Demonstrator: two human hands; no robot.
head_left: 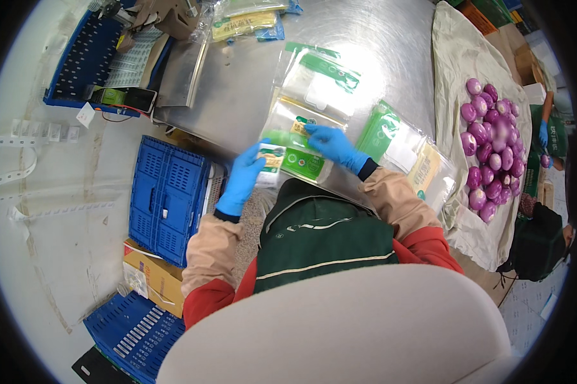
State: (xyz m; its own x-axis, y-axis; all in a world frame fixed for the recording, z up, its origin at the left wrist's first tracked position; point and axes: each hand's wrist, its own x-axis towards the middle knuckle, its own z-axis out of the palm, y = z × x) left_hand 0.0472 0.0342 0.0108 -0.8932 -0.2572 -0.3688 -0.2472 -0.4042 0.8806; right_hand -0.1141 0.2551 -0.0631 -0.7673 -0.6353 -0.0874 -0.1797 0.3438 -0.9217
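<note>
Both my hands wear blue gloves over the near edge of the metal table. My left hand (240,182) is closed on a stack of small white, green and gold labels (271,157). My right hand (334,146) has its fingertips together at the right edge of a small gold and green label (299,125). That label lies over a clear plastic bag with a green printed band (303,164), flat on the table in front of me. More clear and green bags (327,70) lie just beyond it, and another pile of green-banded bags (379,128) is to the right.
Purple onions (487,137) cover a pale cloth (452,83) at the right. Yellow packets (245,25) sit at the table's far side. Blue crates (170,192) and a cardboard box (153,272) stand left. A co-worker's gloved hand (543,133) shows beyond the onions.
</note>
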